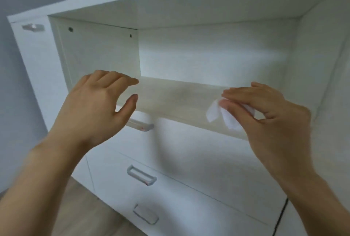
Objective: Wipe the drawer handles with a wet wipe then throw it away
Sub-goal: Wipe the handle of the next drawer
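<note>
Two bare hands reach toward a white cabinet [198, 152]. The right hand [265, 118] pinches a small white wipe [215, 113] between thumb and fingertips, its loose ends hanging free, probably readied for wiping. The left hand [98, 103] holds nothing, fingers relaxed and apart, and partly hides the top handle [142, 126], perhaps about to steady that drawer. Below sit the middle handle [141, 176] and bottom handle [145, 215], neither touched. Behind the hands lies a deep shelf recess [208, 55].

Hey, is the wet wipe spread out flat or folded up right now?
Folded: the right hand pinches the wet wipe, two flaps hanging down.
</note>
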